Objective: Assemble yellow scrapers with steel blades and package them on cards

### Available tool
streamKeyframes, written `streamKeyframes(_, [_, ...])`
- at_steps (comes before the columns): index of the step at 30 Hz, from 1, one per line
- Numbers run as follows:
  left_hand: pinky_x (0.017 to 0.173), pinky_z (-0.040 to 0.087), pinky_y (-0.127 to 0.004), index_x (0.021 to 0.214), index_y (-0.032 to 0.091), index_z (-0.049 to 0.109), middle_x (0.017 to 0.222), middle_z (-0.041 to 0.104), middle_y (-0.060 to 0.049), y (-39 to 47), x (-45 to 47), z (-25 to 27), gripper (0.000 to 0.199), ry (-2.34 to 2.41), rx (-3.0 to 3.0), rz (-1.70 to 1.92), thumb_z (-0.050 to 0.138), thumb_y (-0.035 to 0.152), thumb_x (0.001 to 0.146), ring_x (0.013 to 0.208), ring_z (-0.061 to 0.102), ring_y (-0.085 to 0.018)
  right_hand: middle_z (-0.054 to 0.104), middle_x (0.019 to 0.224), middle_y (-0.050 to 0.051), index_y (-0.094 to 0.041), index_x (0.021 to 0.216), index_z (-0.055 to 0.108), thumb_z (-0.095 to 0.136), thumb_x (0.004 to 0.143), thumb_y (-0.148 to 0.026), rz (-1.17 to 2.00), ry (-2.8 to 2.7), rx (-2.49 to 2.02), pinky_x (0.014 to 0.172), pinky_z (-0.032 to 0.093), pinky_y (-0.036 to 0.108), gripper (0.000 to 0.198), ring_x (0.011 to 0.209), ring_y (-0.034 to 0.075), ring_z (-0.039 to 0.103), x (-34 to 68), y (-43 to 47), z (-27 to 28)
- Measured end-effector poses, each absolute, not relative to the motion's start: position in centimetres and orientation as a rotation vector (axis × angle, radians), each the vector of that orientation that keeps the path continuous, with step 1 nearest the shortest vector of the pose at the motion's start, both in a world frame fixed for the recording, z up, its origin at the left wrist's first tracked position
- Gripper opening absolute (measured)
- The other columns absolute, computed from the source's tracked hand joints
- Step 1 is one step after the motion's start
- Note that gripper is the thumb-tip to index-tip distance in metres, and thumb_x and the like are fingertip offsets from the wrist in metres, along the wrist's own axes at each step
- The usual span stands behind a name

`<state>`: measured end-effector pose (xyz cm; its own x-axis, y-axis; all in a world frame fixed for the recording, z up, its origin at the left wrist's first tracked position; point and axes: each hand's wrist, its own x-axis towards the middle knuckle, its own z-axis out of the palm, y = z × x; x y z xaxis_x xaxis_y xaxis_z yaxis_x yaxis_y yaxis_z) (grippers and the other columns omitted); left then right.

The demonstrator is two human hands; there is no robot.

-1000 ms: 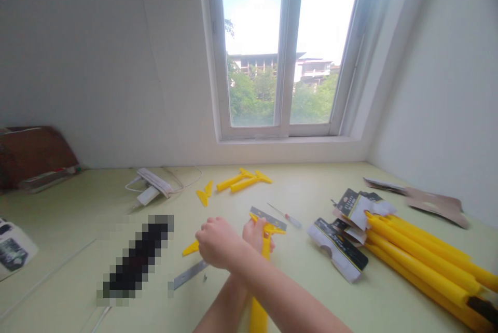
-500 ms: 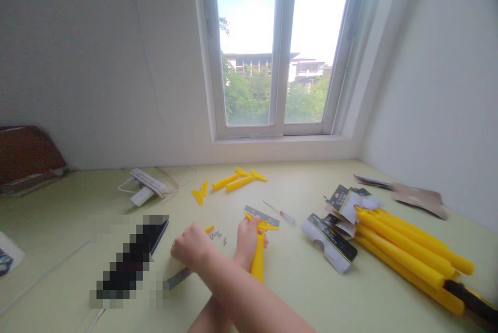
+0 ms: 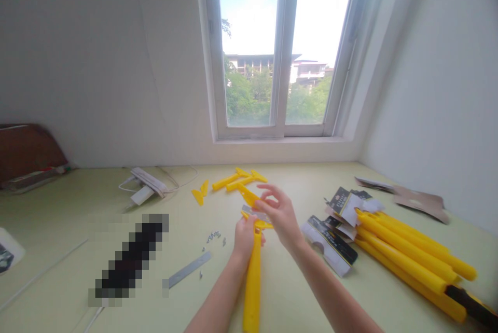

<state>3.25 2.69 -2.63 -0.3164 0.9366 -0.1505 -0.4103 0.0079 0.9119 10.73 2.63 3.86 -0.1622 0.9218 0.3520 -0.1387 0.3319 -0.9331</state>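
Note:
My left hand (image 3: 244, 237) is closed around the head of a yellow scraper (image 3: 252, 281), whose long handle points toward me. A grey metal blade (image 3: 252, 212) lies across that head. Just above it, my right hand (image 3: 278, 212) pinches a flat yellow plastic cover piece (image 3: 248, 195) between thumb and fingers, tilted over the blade and apart from the handle as far as I can see. To the left of my hands lie several small screws (image 3: 213, 237) and a second blade (image 3: 189, 269).
Two yellow scraper handles (image 3: 225, 181) and two yellow cover pieces (image 3: 197, 196) lie further back. On the right are stacked yellow scrapers (image 3: 404, 250) and black-and-white cardboard packaging (image 3: 330, 245). A power strip (image 3: 148, 182) and a pixelated dark object (image 3: 130, 260) are at left.
My right hand has come from the left, across my left arm, to above the scraper head, bringing the yellow cover piece. The left-hand blade is uncovered; my left hand stays on the scraper.

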Motion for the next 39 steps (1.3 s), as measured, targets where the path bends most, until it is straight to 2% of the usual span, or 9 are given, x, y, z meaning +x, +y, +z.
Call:
streamKeyframes(2, [0.03,0.033,-0.02,0.075,0.012,0.05,0.045,0.048,0.004,2.4,3.2,-2.7,0.02,1.135,0.739,1.482,0.048,0.032,0.075,0.031,0.045,-0.009,0.059,0.073,0.002,-0.015,0.086,0.062,0.06,0.062,-0.028,1.337,-1.328,-0.808,0.066,0.049,0.031,0.028,0.067,0.017,0.062,13.7,4.0,2.7])
streamKeyframes(4, [0.027,0.03,-0.019,0.074,0.013,0.048,0.041,0.047,0.005,2.1,3.2,-2.8,0.019,1.11,0.81,1.45,0.048,0.033,0.072,0.027,0.043,-0.009,0.062,0.075,0.004,-0.014,0.092,0.063,0.061,0.062,-0.029,1.425,-1.306,-0.82,0.07,0.048,0.033,0.034,0.07,0.018,0.062,15.5,4.8,1.4])
streamKeyframes(7, [0.027,0.03,-0.018,0.075,0.014,0.047,0.043,0.048,0.005,1.9,3.3,-2.9,0.022,1.087,0.882,1.406,0.047,0.035,0.07,0.027,0.043,-0.009,0.064,0.072,0.004,-0.013,0.095,0.063,0.06,0.062,-0.03,1.332,-1.414,-0.911,0.067,0.047,0.032,0.038,0.07,0.019,0.061,16.2,5.0,0.2])
streamKeyframes(11, [0.027,0.03,-0.018,0.075,0.014,0.047,0.042,0.045,0.006,1.7,3.5,-2.8,0.024,1.088,0.929,1.355,0.047,0.037,0.069,0.027,0.044,-0.009,0.064,0.068,0.004,-0.013,0.083,0.063,0.056,0.066,-0.029,1.116,-1.64,-0.978,0.059,0.047,0.028,0.025,0.065,0.017,0.06,15.9,4.4,0.0])
streamKeyframes(15, [0.027,0.031,-0.018,0.076,0.014,0.047,0.042,0.043,0.007,1.5,3.5,-2.6,0.023,1.088,0.955,1.321,0.047,0.036,0.07,0.028,0.044,-0.009,0.066,0.074,0.004,-0.016,0.078,0.062,0.053,0.068,-0.025,0.914,-1.754,-0.976,0.067,0.047,0.027,0.016,0.071,0.016,0.061,15.9,3.7,0.4])
streamKeyframes(18, [0.027,0.031,-0.019,0.08,0.013,0.048,0.042,0.044,0.006,1.4,3.5,-2.5,0.024,1.077,0.969,1.305,0.046,0.036,0.071,0.028,0.044,-0.01,0.067,0.073,0.003,-0.018,0.082,0.062,0.053,0.068,-0.025,0.847,-1.752,-1.026,0.068,0.046,0.027,0.018,0.07,0.016,0.062,16.0,3.3,0.7])
streamKeyframes(22, [0.028,0.031,-0.019,0.083,0.013,0.047,0.043,0.043,0.007,1.4,3.5,-2.6,0.027,1.079,0.965,1.295,0.047,0.037,0.07,0.029,0.045,-0.01,0.067,0.066,0.001,-0.018,0.079,0.063,0.053,0.069,-0.027,0.83,-1.765,-1.095,0.061,0.045,0.025,0.016,0.063,0.016,0.062,16.1,3.0,0.9])
streamKeyframes(31, [0.028,0.029,-0.018,0.07,0.015,0.048,0.042,0.042,0.006,1.4,3.5,-2.9,0.019,1.041,0.987,1.331,0.039,0.032,0.071,0.029,0.043,-0.009,0.064,0.066,0.003,-0.014,0.07,0.062,0.055,0.068,-0.029,0.989,-1.742,-1.0,0.057,0.045,0.023,0.016,0.062,0.014,0.059,16.2,3.3,0.0])
streamKeyframes(39, [0.03,0.028,-0.02,0.072,0.015,0.049,0.043,0.046,0.005,0.9,3.6,-2.3,0.019,0.983,0.909,1.314,0.04,0.031,0.07,0.029,0.043,-0.009,0.062,0.063,0.002,-0.015,0.077,0.065,0.057,0.067,-0.03,0.895,-1.728,-1.08,0.051,0.043,0.023,0.02,0.055,0.012,0.054,16.1,3.3,-0.1])
